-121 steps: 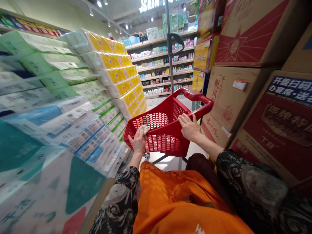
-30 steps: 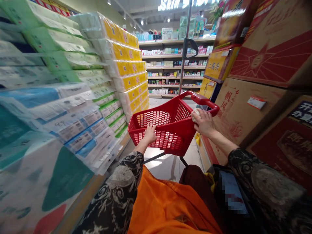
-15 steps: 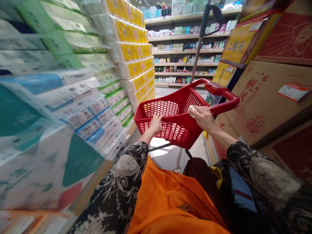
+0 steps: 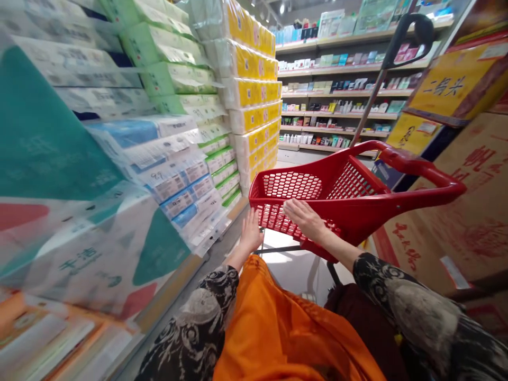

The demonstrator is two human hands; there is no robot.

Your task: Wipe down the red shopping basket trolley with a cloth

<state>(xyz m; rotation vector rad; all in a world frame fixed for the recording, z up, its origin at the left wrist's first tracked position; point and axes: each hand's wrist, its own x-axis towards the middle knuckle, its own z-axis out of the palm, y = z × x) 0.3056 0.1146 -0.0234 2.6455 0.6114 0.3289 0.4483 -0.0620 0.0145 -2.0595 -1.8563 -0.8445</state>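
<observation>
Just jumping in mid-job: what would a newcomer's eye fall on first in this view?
The red mesh shopping basket stands out at centre, with the right hand flat on its near side and the open left hand at its near edge. To the left rise tall stacks of plastic-wrapped tissue packs, the yellow packs most vivid. Far ahead stand shelves of skincare products, and orange cloth fills the bottom of the view.

Red plastic shopping basket [image 4: 353,219] with hexagonally perforated walls and a solid rim, tilted in pose; a metal pole [image 4: 369,106] rises behind it, ending in a curved black grip [image 4: 408,33].
</observation>
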